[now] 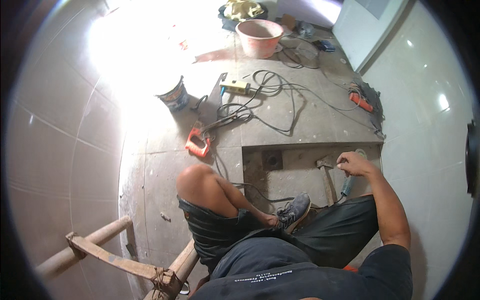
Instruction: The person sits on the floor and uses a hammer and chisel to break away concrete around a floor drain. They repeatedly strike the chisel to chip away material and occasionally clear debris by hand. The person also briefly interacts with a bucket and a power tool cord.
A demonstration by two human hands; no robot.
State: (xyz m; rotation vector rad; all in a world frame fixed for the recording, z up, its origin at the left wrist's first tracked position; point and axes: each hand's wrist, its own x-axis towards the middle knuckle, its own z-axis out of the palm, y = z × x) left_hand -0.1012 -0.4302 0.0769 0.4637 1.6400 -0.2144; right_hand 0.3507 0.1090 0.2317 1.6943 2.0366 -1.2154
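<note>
My right hand (354, 164) hangs at the right of a recessed floor section, its fingers loosely bent and apart, with nothing visible between them. Just below it is a blue-grey corded power tool (346, 186), partly hidden by the hand. Beyond the hand shows a pale round piece (360, 153); whether it belongs to the tool I cannot tell. A hammer (327, 182) with a wooden handle lies to the hand's left, its head away from me. My left hand is out of view.
A square drain opening (272, 160) sits in the recess near my shoe (295, 210). Beyond lie an orange-handled saw-like tool (198, 143), a yellow power strip (235, 87) with tangled cables, a dark bucket (175, 95), a reddish tub (259, 40) and an orange tool (361, 101). Wooden poles (107, 237) stand left.
</note>
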